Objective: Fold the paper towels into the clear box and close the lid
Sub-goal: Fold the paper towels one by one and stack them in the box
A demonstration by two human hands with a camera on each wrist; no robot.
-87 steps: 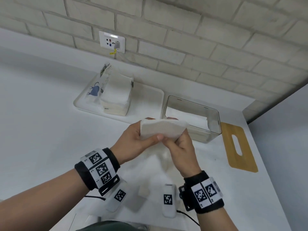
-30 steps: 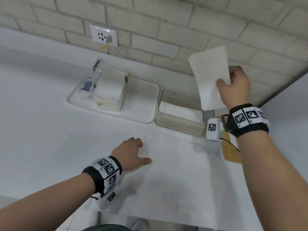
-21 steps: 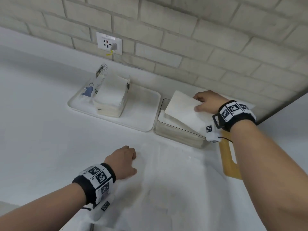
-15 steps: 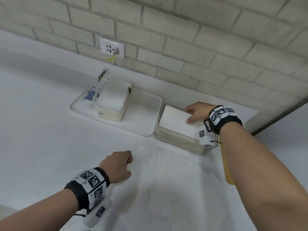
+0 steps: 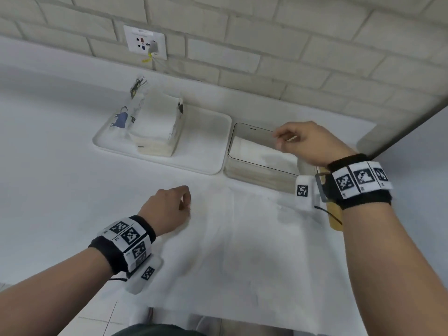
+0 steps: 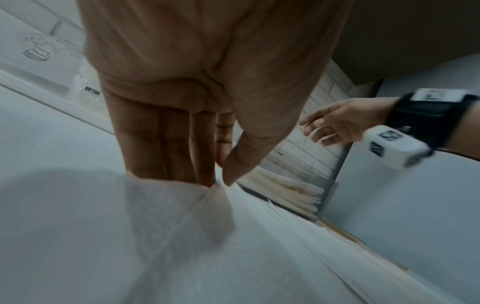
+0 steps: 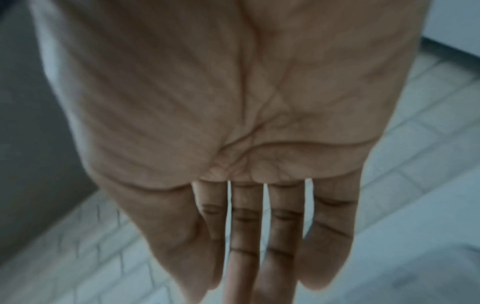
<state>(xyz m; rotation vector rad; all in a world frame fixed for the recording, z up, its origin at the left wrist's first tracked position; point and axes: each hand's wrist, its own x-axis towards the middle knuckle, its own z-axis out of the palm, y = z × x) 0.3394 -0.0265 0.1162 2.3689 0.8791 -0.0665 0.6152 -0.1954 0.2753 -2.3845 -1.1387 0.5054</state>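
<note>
Here my left hand (image 5: 168, 208) is pinching the corner of an unfolded paper towel (image 5: 247, 251) that is lying flat on the white counter (image 5: 48, 166). My right hand (image 5: 306, 143), fingers straight and holding nothing, is hovering over the clear box (image 5: 257, 172), where folded towels (image 5: 257, 151) are lying stacked inside. The wooden lid (image 5: 335, 223) is lying beside the box, mostly hidden by my right wrist.
</note>
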